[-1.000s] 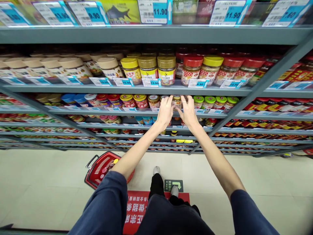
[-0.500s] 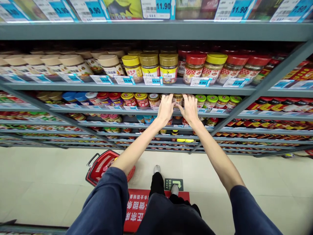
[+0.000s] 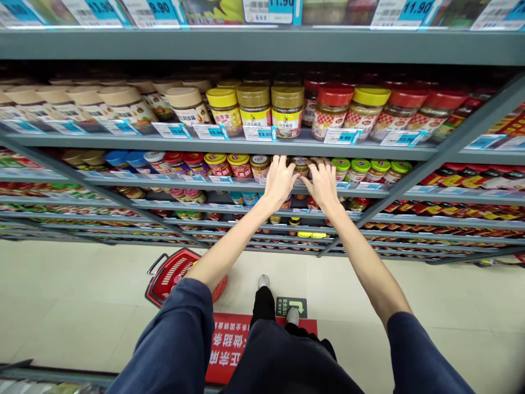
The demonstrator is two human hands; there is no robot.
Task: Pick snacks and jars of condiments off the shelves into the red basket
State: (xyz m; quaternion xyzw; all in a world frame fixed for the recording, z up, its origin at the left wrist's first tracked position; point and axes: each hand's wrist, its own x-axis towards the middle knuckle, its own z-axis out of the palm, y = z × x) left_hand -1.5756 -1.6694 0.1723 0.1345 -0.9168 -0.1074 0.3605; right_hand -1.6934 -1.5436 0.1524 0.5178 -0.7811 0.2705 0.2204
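Both hands reach into the second visible shelf row. My left hand [image 3: 280, 179] is closed, its fingers bent over the top of a jar mostly hidden beneath them. My right hand [image 3: 323, 181] curls in the same way over another jar, largely covered by the fingers. Between them stands a glass jar with a dark gold lid [image 3: 301, 162]; both thumbs point in at its front. Left of my hands is a jar with a pale label and brown lid [image 3: 260, 167]. Green-lidded jars [image 3: 360, 168] line up to the right.
Above runs a grey shelf [image 3: 262, 146] carrying larger jars and price tags. A diagonal grey post [image 3: 426, 164] stands to the right. On the floor are a red basket [image 3: 174, 273], a red floor mat [image 3: 229, 345] and a green exit sign [image 3: 297, 306].
The middle jar sits slightly farther back between my hands. My right hand has shifted a little to the right, and the view has tilted slightly.
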